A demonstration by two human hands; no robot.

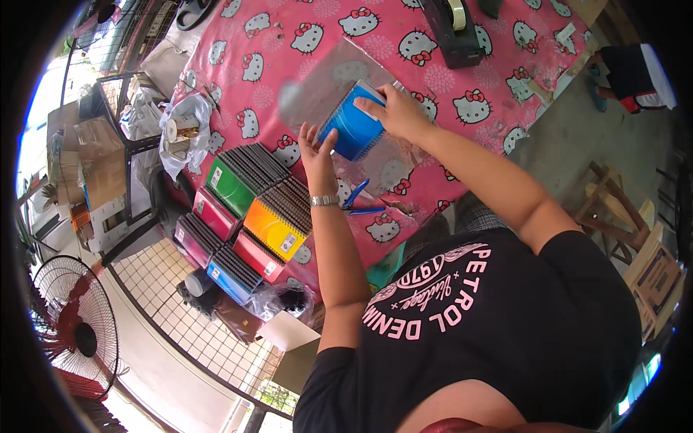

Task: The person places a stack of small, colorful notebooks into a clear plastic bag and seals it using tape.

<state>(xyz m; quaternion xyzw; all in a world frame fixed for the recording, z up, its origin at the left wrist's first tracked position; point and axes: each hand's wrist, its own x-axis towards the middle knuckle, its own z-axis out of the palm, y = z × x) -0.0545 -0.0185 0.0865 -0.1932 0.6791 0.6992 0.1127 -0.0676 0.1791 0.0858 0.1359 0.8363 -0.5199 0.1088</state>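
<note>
A small bundle of blue spiral notebooks [357, 124] is tilted above the table, with coils showing along two opposite edges. My right hand [397, 113] grips its upper right side, thumb across the cover. At the lower left corner, my left hand [317, 148] holds the bundle between thumb and fingers. Beneath lies a sheet of clear plastic [325, 90]. Blue-handled cutters [355, 198] rest on the table just right of my left wrist. Left of my forearm stand stacks of spiral notebooks: green [229, 186], yellow [273, 227], blue [232, 276], and pink and purple ones.
A pink cartoon-print cloth [339, 40] covers the table. A black tape dispenser [455, 43] stands at the far side. A roll in a plastic bag [184, 130] sits at the left edge. Beyond are a red fan [79, 335], a wooden stool [613, 206] and part of another person [632, 79].
</note>
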